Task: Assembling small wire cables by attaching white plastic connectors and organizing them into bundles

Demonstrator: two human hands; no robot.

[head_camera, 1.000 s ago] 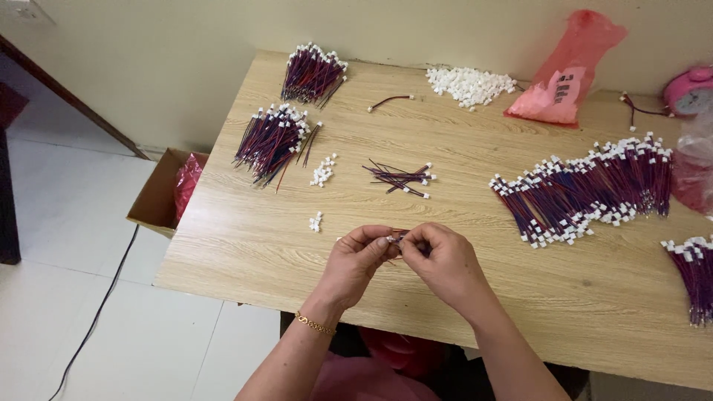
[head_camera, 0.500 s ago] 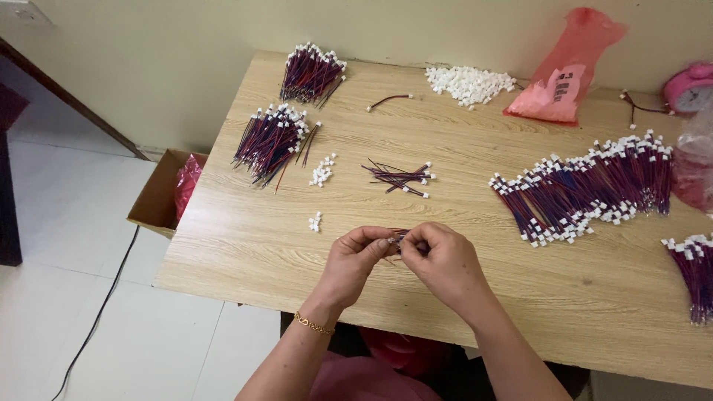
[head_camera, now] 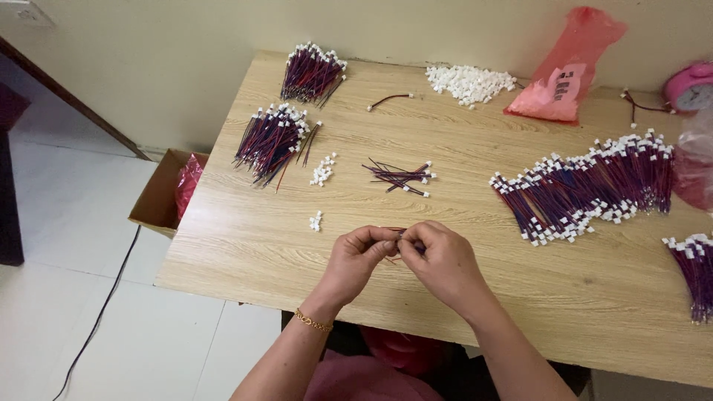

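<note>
Both hands meet low at the frame's centre, over the near part of the wooden table (head_camera: 245, 260): the left hand (head_camera: 356, 260) left of the right hand (head_camera: 443, 261), a short wire lead (head_camera: 396, 232) pinched between them. Just above lies a small loose bunch of leads (head_camera: 399, 177). Two wire bundles (head_camera: 275, 137) sit at upper left, a long row of finished leads (head_camera: 587, 189) at right, a connector heap (head_camera: 468, 80) at top centre. A cardboard box (head_camera: 160, 200) stands on the floor left of the table.

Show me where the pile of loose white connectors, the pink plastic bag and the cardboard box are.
Pile of loose white connectors (head_camera: 469, 82), head view, middle of the heap.
Pink plastic bag (head_camera: 568, 70), head view, its middle.
Cardboard box (head_camera: 152, 200), head view, its brown side wall.
</note>
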